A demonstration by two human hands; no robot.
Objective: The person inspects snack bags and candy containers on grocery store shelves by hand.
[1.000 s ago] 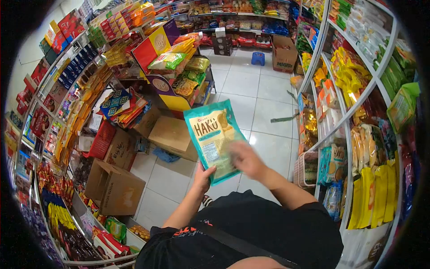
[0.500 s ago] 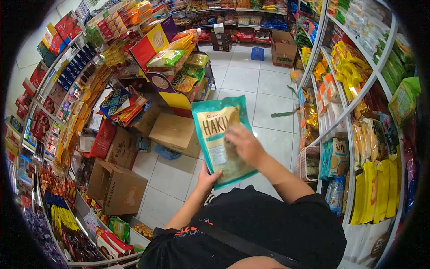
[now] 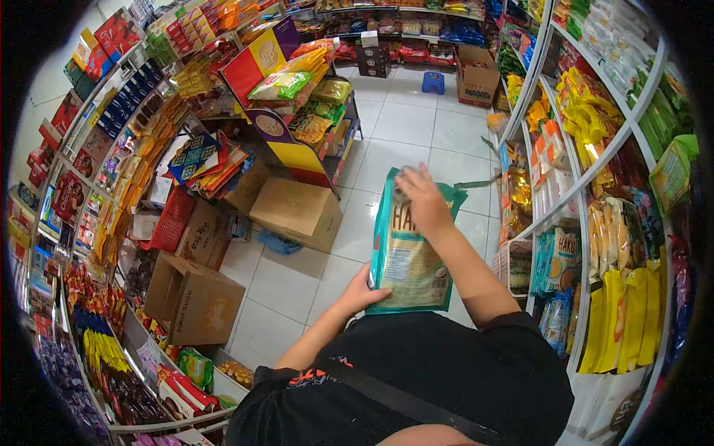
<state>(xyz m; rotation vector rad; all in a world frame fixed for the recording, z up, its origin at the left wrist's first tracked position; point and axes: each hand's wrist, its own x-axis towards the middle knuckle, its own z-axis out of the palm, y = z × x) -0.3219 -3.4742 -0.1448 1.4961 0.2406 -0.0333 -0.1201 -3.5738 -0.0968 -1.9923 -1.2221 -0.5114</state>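
A teal and cream pouch (image 3: pixel 409 266) with HAKU printed on it is held upright in front of my body. My left hand (image 3: pixel 361 292) grips its lower left edge, thumb on the front. Across the upper front of the pouch lies my right hand (image 3: pixel 424 195), its fingers spread near the top edge and covering part of the lettering. Similar teal HAKU packs (image 3: pixel 563 256) stand on the right-hand shelf.
Shelves of snacks line both sides. A closed cardboard box (image 3: pixel 294 212) sits on the tiled floor left of the pouch, near an open box (image 3: pixel 195 301). Farther back are a display stand (image 3: pixel 297 157) and a blue stool (image 3: pixel 433 82). A basket (image 3: pixel 513 262) is at the right.
The pouch has moved right and turned more upright, with my left hand still on its edge. My right hand has slid up from the pouch's middle to its top.
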